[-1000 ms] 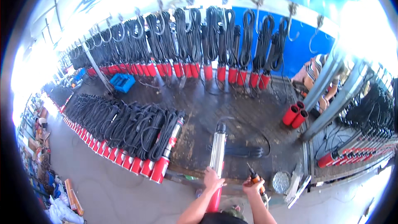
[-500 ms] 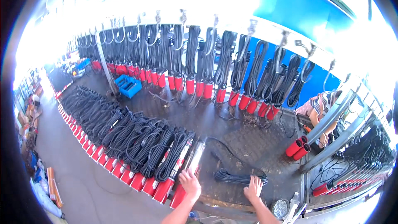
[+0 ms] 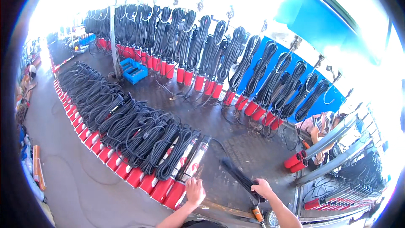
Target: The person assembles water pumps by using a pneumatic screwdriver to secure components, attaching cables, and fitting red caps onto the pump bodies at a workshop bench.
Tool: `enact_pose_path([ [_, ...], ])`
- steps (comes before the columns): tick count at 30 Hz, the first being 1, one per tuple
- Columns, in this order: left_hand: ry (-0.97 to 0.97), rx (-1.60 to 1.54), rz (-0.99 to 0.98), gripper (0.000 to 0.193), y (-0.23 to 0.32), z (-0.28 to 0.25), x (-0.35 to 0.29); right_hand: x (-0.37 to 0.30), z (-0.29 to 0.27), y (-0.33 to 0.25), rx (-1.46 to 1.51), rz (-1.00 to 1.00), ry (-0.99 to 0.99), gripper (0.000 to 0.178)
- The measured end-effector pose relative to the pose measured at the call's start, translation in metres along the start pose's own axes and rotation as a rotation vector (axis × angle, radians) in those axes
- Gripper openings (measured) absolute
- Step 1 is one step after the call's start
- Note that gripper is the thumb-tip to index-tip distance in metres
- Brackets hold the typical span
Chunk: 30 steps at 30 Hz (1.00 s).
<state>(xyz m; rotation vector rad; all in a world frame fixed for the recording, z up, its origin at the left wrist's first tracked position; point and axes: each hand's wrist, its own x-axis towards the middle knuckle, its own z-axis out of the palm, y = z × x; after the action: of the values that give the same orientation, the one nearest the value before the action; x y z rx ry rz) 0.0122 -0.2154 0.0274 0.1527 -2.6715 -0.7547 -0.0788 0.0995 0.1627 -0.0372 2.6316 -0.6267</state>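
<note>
My right hand [image 3: 263,189] grips one end of a bundled black cable [image 3: 237,173], which slants up and away to the left over the dark bench. The cable is slightly smeared by motion. My left hand [image 3: 195,192] is beside the nearest silver cylinder [image 3: 196,160] with a red end, its fingers loosely bent and holding nothing that shows. I cannot tell whether it touches the cylinder. To its left runs a long row of similar red-ended cylinders, with coiled black cables [image 3: 139,137] lying on top.
Cable coils with red-ended cylinders [image 3: 198,83] hang from hooks along the back. A blue crate [image 3: 134,71] stands by a metal post. Red tubes [image 3: 295,160] are at right, near another person's arm [image 3: 317,139]. An orange-handled tool [image 3: 257,214] is at the front edge beside a round dish [image 3: 272,219].
My right hand has closed on the cable bundle and turned it from lying crosswise to slanting away. My left hand has dropped slightly toward the red end of the cylinder. The view has shifted.
</note>
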Motion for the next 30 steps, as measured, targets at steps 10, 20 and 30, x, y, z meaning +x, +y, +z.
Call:
enact_pose_path([
  [10,-0.347,-1.649,-0.79,0.016,0.011,-0.142,0.098,-0.009,0.05,-0.183,1.72,-0.003,-0.596,0.06],
  [20,0.248,0.213,0.026,0.038,-0.037,-0.119,0.043,-0.017,0.212,-0.136,0.505,-0.528,0.07,0.039],
  [30,-0.127,-0.482,0.428,0.012,0.201,-0.011,-0.002,-0.167,0.091,0.266,0.371,0.561,1.012,0.036],
])
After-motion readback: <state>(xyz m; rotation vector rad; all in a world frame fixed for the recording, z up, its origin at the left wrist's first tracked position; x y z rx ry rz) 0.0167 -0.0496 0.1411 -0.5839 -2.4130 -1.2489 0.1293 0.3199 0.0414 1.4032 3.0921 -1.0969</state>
